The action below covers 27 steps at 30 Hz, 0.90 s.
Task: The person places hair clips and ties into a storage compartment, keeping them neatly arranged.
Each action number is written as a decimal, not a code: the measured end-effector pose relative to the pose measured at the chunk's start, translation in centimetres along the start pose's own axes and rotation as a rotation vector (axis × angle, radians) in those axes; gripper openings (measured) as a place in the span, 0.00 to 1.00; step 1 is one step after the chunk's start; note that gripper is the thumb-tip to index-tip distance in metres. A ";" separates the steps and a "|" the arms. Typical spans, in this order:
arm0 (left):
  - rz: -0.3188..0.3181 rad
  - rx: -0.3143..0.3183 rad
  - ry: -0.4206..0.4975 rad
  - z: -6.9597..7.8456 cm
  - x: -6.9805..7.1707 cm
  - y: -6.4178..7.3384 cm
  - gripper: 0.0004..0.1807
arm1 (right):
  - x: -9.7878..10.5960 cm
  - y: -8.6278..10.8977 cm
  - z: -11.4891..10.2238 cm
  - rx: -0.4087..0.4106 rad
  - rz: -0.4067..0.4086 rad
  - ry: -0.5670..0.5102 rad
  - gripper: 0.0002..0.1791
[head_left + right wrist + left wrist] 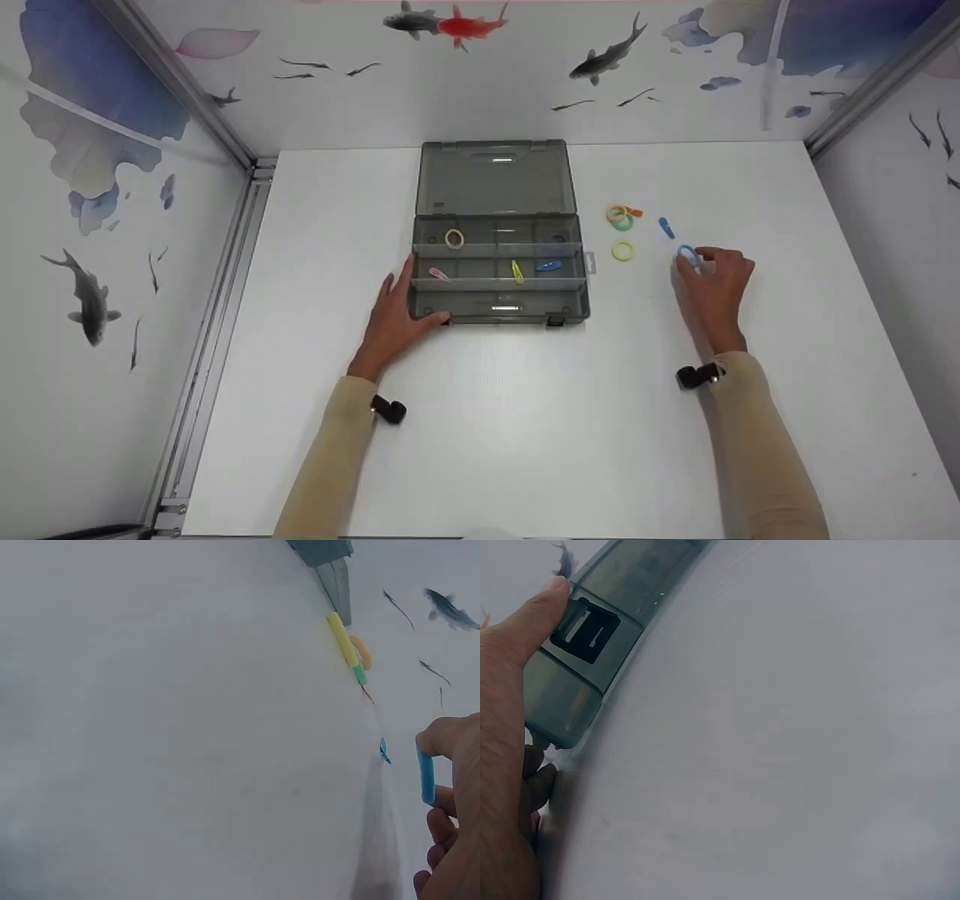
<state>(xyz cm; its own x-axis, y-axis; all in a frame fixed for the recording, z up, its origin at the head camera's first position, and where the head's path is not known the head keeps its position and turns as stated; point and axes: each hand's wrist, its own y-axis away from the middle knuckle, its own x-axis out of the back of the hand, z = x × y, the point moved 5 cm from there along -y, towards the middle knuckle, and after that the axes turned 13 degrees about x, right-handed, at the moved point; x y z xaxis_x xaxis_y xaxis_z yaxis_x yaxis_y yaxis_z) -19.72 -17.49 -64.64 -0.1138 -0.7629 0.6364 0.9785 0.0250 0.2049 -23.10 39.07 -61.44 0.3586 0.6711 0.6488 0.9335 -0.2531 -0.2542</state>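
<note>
My right hand [716,289] pinches a blue hair tie [688,256] between thumb and fingers. In the right wrist view the hair tie [426,776] is edge-on, held off the table. My left hand [397,319] grips the left front corner of a grey see-through compartment box [496,298], thumb by the front latch. The box's lid [495,176] is open. A beige hair tie [454,239] lies in its back row. The middle row has a pink hair clip [439,274], a yellow hair clip [517,271] and a blue hair clip [549,265].
Right of the box lie a yellow hair tie [622,250], a green hair tie [621,220] overlapping an orange one, an orange clip [634,211] and another blue hair clip [667,228]. Printed walls stand behind the white table [525,435] and at both sides.
</note>
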 end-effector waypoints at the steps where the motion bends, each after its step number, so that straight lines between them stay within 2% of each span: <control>1: 0.002 0.001 0.000 0.0 0.0 0.0 0.68 | 0.0 -0.1 -0.4 0.030 0.004 -0.002 0.26; 3: 0.005 0.003 0.001 0.0 0.1 0.0 0.68 | 0.0 -0.3 -1.1 0.082 0.006 -0.002 0.24; 17: 0.006 -0.001 -0.003 0.1 0.3 -0.1 0.67 | -2.7 -1.3 -4.7 0.203 -0.073 -0.074 0.21; 27: 0.004 -0.014 0.005 0.0 0.1 0.1 0.68 | -4.1 -1.5 -7.7 0.303 -0.127 -0.072 0.20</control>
<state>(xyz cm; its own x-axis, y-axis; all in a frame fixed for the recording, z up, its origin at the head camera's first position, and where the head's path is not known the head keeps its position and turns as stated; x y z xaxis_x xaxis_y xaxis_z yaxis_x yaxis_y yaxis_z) -19.62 -17.51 -64.55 -0.1086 -0.7661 0.6335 0.9812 0.0197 0.1921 -25.96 31.31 -58.16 0.2277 0.7346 0.6392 0.9226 0.0471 -0.3829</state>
